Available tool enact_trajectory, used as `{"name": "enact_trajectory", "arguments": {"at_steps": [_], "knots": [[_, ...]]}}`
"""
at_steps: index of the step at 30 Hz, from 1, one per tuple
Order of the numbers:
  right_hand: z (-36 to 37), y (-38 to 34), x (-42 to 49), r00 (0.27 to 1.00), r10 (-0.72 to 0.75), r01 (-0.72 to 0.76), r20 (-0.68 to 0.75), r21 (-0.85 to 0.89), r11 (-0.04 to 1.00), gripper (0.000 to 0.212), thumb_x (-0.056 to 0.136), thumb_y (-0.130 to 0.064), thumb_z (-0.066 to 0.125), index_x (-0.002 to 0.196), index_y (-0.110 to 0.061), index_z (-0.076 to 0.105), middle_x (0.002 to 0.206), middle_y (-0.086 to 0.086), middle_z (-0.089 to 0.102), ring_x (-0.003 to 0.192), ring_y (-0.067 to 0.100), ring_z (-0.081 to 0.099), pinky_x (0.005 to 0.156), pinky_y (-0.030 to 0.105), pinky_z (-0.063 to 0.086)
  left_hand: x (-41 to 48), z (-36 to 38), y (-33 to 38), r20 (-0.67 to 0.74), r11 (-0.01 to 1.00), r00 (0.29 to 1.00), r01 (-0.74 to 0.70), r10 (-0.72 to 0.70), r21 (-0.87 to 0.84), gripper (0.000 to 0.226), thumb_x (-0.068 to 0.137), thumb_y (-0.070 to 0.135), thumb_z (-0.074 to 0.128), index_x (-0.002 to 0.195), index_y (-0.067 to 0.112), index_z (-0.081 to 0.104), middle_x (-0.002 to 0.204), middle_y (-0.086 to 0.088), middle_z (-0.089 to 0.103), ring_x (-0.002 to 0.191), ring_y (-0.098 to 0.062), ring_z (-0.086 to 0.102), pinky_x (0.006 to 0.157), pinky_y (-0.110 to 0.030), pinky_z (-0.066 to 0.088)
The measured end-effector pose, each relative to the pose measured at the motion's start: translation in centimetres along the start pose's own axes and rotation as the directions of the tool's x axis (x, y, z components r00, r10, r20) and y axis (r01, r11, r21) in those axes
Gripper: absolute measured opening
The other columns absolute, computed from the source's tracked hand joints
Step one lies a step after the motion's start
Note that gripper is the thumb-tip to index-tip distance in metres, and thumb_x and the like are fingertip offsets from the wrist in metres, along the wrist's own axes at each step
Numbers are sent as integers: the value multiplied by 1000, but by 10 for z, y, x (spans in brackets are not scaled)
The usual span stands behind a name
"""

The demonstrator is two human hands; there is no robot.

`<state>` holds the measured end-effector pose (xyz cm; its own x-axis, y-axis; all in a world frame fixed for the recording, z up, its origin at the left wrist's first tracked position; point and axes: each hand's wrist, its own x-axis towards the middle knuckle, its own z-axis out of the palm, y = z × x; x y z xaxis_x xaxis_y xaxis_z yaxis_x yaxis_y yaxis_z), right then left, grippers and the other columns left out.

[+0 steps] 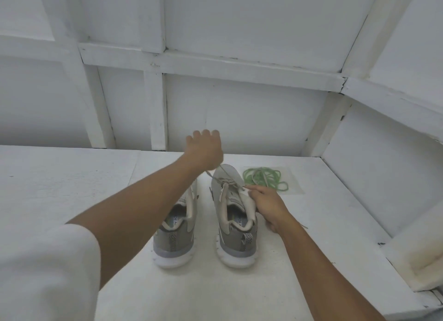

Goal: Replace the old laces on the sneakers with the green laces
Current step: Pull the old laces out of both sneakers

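Note:
Two grey sneakers with white soles stand heels toward me on the white table. The left sneaker (176,239) is partly hidden by my left forearm. My left hand (203,149) is raised above the toes and pinches the old pale lace (217,174), pulled taut out of the right sneaker (236,232). My right hand (267,204) grips that sneaker's right side near the eyelets. A tangle of green laces (263,177) lies on a clear plastic sheet just right of the right sneaker's toe.
The white table (323,225) ends at a white panelled wall behind and a slanted white ledge (383,177) on the right. A loose end of the old lace (304,225) lies on the table by my right wrist.

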<state>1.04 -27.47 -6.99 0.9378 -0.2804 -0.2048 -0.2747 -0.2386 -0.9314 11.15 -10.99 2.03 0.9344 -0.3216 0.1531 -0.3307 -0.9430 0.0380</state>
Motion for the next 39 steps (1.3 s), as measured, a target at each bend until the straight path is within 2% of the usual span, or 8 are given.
{"name": "enact_trajectory", "arguments": {"at_steps": [2, 5, 11, 23, 30, 35, 37, 39], "knots": [[0, 0, 0, 1000, -11, 11, 0, -21, 1000, 31, 97, -15, 44, 112, -26, 69, 115, -1, 67, 105, 17, 63, 97, 43, 51, -8, 14, 22, 66, 984, 982, -175, 178, -40, 46, 96, 37, 46, 137, 16, 43, 133, -10, 51, 123, -31, 44, 99, -42, 36], [-1, 0, -1, 1000, -20, 20, -2, -45, 999, 33, 98, -15, 42, 119, -22, 67, 116, -3, 64, 109, 15, 60, 99, 39, 50, -21, 37, 49, 205, 946, 925, -324, 321, -19, 31, 94, 35, 50, 119, 22, 62, 118, -4, 62, 117, -26, 50, 97, -42, 34], [-1, 2, 2, 1000, -25, 25, -8, -49, 999, 34, 98, -15, 43, 120, -21, 68, 115, -2, 66, 104, 14, 62, 96, 38, 52, -14, 45, 44, 180, 950, 934, -312, 308, -10, 19, 92, 16, 50, 106, 16, 62, 107, -4, 63, 109, -25, 54, 94, -40, 33], [1, 6, 4, 999, -28, 27, -28, -45, 999, 30, 96, -16, 47, 115, -20, 70, 116, -2, 67, 106, 16, 62, 99, 41, 49, 30, -40, -41, -190, 969, 981, -74, 28, -237, 20, 95, 12, 43, 110, 2, 51, 112, -18, 54, 97, -35, 55, 82, -42, 47], [2, 4, 2, 999, -36, 36, -39, -26, 999, 29, 97, -14, 46, 112, -21, 69, 114, -4, 66, 105, 13, 60, 94, 31, 49, 20, -38, -42, -144, 915, 989, -85, 29, -395, 23, 89, 16, 52, 111, 13, 56, 108, -8, 58, 89, -25, 58, 76, -36, 50], [1, 2, 0, 998, -40, 38, -39, -49, 998, 31, 97, -15, 46, 117, -19, 69, 115, -3, 65, 106, 13, 60, 96, 33, 49, 0, -26, -21, -6, 958, 994, -104, 106, -266, 18, 84, 20, 60, 101, 16, 62, 104, -7, 60, 92, -27, 60, 81, -37, 53], [2, 2, 0, 998, -36, 33, -43, -61, 998, 31, 97, -16, 46, 117, -20, 69, 116, -3, 66, 106, 13, 60, 96, 34, 49, -9, -20, -10, 186, 987, 971, -135, 150, -92, 8, 86, 18, 60, 85, 11, 61, 87, -5, 58, 86, -27, 59, 76, -33, 51], [2, 2, -1, 998, -31, 28, -46, -60, 998, 31, 97, -16, 46, 117, -19, 69, 116, -3, 66, 106, 13, 59, 94, 32, 49, -20, -20, 2, 502, 958, 851, -254, 154, 136, 21, 90, 23, 58, 73, 11, 60, 70, 1, 53, 78, -22, 55, 76, -30, 47]]}}
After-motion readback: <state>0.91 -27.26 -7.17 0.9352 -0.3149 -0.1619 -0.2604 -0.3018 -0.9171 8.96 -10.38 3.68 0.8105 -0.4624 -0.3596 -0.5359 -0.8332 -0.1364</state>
